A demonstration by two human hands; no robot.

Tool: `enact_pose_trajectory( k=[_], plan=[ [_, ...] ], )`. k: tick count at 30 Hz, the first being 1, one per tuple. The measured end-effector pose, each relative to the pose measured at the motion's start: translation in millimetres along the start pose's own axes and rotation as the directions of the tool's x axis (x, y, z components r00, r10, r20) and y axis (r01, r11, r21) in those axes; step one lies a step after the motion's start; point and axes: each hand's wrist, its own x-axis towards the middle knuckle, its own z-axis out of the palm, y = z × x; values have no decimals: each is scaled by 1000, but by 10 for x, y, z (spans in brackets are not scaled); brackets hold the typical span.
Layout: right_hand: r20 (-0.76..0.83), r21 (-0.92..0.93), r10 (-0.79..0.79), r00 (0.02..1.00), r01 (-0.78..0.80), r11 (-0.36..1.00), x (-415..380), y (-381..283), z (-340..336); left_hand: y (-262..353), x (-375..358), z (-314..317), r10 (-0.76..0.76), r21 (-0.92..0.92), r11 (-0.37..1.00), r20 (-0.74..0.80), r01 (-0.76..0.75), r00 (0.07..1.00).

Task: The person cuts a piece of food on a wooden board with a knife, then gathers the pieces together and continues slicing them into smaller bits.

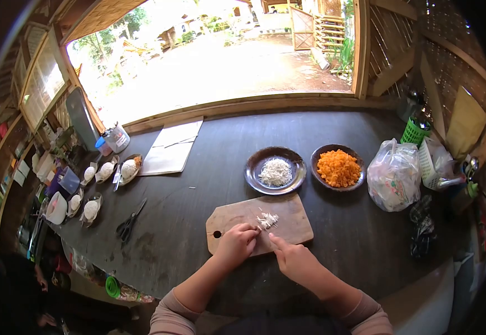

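Observation:
Both hands are over a wooden cutting board that has a hole at its left end. A small pile of thin white strips lies on the board just beyond my fingers. My left hand is closed at the board's near left part, its fingertips curled together beside the strips; what they pinch is too small to make out. My right hand is closed at the board's near edge with its index finger pointing forward; whatever it grips is hidden beneath it.
Beyond the board stand a plate of white shreds and a bowl of orange pieces. A filled plastic bag is at the right. Scissors, small dishes of white food and papers lie left. A person's hand shows lower left.

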Motion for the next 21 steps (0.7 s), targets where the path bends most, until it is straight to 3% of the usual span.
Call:
enact_pose_trajectory(
  k=[16,18,21],
  plan=[
    [67,-93,-18,998,24,995,-4,-46,26,-2,15,-26,35,37,999,24,-36,999],
    [71,-9,13,997,-13,1000,23,11,50,6,15,-26,27,33,999,21,-28,999],
    [99,-70,44,994,-38,997,57,-29,59,2,15,-24,17,28,999,27,-18,999]
  ],
)
